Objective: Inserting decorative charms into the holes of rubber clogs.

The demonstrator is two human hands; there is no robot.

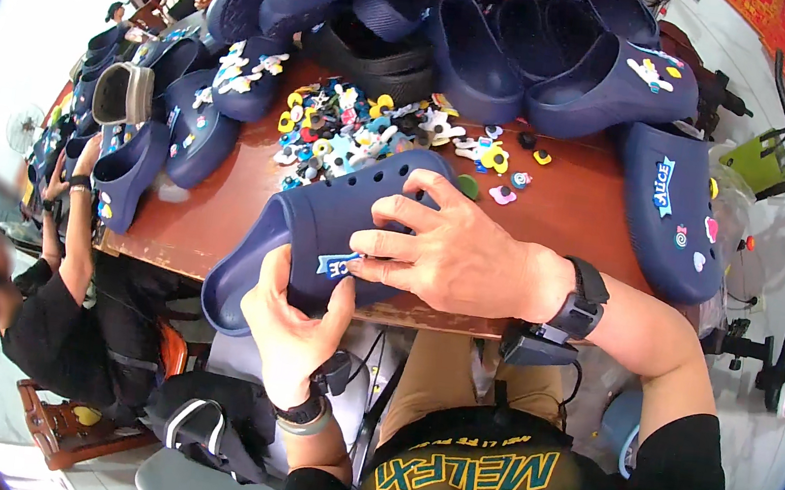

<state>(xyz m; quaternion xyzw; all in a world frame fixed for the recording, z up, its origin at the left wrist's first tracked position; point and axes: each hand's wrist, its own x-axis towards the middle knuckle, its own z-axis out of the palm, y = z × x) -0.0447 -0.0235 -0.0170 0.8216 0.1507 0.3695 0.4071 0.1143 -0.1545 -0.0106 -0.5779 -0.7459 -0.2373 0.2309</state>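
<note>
A navy blue clog [318,206] lies on its side at the table's near edge, toe pointing away to the right. My left hand [297,327] grips it by the edge of its opening, thumb tip close to a small blue-and-white banner-shaped shoe charm [337,266] on the upper. From the right, my right hand [461,249] spans the upper, its fingers bent over the row of holes and its lowest fingertip on the charm. What lies beneath my right palm is hidden.
Beyond the clog is a heap of colourful shoe charms [358,131]. More navy clogs are piled at the back and left; a decorated clog [669,212] stands at the right edge. A person in black [58,300] works at the left. A bag [210,429] sits by my left side.
</note>
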